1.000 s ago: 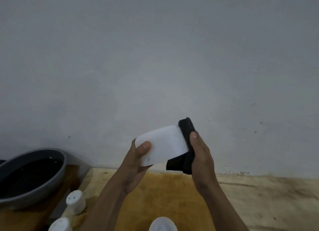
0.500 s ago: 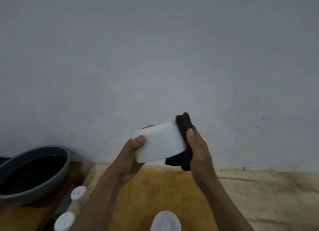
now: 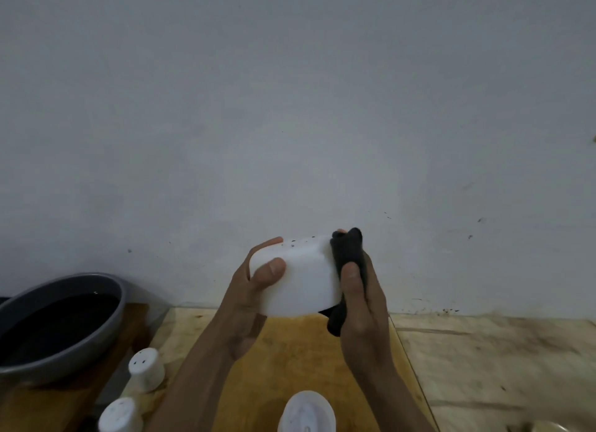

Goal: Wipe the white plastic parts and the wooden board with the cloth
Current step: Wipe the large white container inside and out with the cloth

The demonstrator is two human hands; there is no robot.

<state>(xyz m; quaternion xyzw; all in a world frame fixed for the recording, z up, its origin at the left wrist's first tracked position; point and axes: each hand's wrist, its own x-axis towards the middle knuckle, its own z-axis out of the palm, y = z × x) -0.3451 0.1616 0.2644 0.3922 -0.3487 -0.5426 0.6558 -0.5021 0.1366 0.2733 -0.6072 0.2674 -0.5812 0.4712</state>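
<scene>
White part (image 3: 303, 280) held up over board (image 3: 290, 360), cloth (image 3: 348, 254) at its right end.
Left hand (image 3: 254, 289) grip clamped on part's left end; right hand (image 3: 364, 306) grip pinches cloth against it. Second part (image 3: 306, 412) at board's near edge, two caps (image 3: 146, 368) by its left edge, grey basin (image 3: 64, 318) beyond them. Wall (image 3: 290, 109) close behind; worktop (image 3: 483, 367) runs on rightward.

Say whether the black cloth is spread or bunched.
Bunched: the black cloth is a thick wad, gripped by the right hand against the white plastic part.
</scene>
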